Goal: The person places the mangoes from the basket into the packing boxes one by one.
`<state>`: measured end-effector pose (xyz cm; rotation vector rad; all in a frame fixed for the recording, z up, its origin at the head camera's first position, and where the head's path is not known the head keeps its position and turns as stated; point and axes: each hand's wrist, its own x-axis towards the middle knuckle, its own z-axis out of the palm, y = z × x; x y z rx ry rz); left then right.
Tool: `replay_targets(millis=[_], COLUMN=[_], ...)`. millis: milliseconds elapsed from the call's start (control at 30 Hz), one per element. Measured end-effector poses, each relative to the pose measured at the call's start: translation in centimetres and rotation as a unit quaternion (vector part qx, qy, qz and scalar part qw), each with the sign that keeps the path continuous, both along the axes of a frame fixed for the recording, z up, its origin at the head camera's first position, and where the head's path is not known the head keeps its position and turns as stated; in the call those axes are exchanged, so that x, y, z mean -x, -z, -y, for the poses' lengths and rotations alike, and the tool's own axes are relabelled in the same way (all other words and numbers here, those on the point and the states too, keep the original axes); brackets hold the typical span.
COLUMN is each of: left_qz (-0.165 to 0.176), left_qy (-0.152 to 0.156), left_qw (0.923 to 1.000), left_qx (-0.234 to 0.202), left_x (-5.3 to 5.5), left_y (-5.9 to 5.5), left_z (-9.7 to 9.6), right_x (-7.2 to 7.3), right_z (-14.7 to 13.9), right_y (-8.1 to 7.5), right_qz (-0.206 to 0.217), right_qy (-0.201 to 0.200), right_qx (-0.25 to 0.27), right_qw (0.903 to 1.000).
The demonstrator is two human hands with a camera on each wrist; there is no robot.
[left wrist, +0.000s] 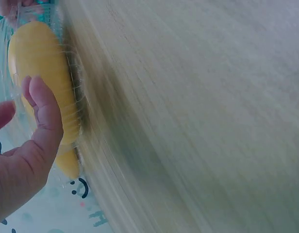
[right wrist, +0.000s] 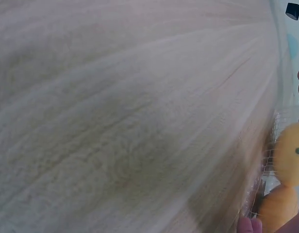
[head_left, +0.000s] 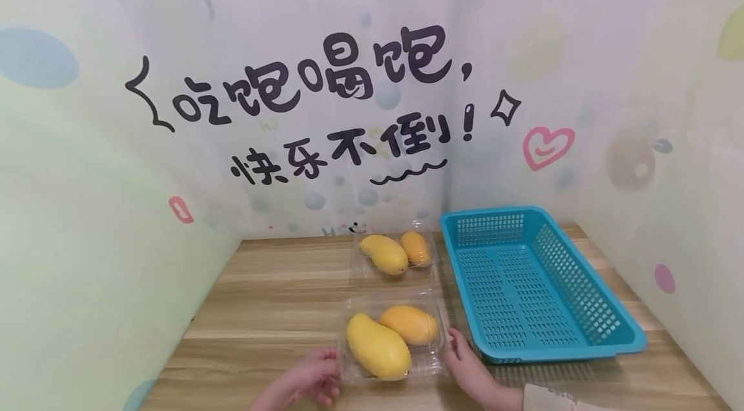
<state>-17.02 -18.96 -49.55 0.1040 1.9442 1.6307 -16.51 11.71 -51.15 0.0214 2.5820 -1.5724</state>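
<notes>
Near the table's front lies a clear plastic box (head_left: 433, 362) holding a large yellow mango (head_left: 378, 347) and a smaller orange-yellow mango (head_left: 409, 325). My left hand (head_left: 310, 377) is at the box's left side, fingers loosely bent; in the left wrist view its thumb stands apart from the fingers in front of a mango (left wrist: 40, 58). On the opposite side, my right hand (head_left: 469, 369) has its fingers extended along the box's right edge. Only its fingertips (right wrist: 249, 225) and part of the hand show in the right wrist view, low beside the box.
Behind, against the patterned wall sheet, sits another clear box (head_left: 363, 274) with two mangoes (head_left: 386, 254). A blue-green perforated basket (head_left: 546, 353) stands to the right, close to my right hand. Everything rests on a wood-grain table (head_left: 261, 307) enclosed by sheets.
</notes>
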Motion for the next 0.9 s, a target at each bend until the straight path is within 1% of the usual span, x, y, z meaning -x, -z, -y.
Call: replay_targets(millis=[67, 133, 200, 267, 400, 433, 500, 567, 633, 900], left_qz=[0.002, 0.004, 0.004, 0.006, 0.019, 0.020, 0.026, 0.026, 0.027, 0.025], left_qy=[0.008, 0.017, 0.028, 0.030, 0.017, 0.005, -0.005, -0.011, -0.011, -0.013], left_qw=[1.0000, 0.9998, 0.9996, 0.9994, 0.9995, 0.9996, 0.9995, 0.9994, 0.9993, 0.9996], left_qx=[0.002, -0.003, -0.010, -0.016, -0.020, -0.019, -0.020, -0.021, -0.024, -0.010], left_x=[-0.1, -0.1, -0.1, -0.1, -0.2, -0.3, -0.3, -0.3, -0.2, -0.2], left_y=[-0.2, -0.2, -0.2, 0.0, 0.2, 0.2, 0.3, 0.4, 0.3, 0.1], left_z=[0.0, 0.1, 0.3, 0.3, -0.1, -0.3, -0.5, -0.6, -0.7, -0.8], right_x=[-0.1, -0.1, -0.2, -0.2, -0.3, -0.3, -0.2, -0.1, 0.0, -0.1], right_z=[-0.1, -0.3, -0.6, -0.9, -1.5, -1.6, -1.8, -2.0, -2.0, -2.1], right_y=[0.1, 0.1, 0.1, 0.2, 0.4, 0.4, 0.4, 0.3, 0.4, 0.1], right_qz=[0.014, 0.029, 0.044, 0.058, 0.077, 0.085, 0.094, 0.102, 0.104, 0.085], right_qy=[-0.005, -0.020, -0.041, -0.063, -0.099, -0.105, -0.115, -0.121, -0.124, -0.132], right_qx=[0.002, 0.021, 0.052, 0.091, 0.155, 0.166, 0.182, 0.192, 0.193, 0.182], right_qw=[0.9999, 0.9992, 0.9969, 0.9921, 0.9799, 0.9768, 0.9720, 0.9687, 0.9677, 0.9707])
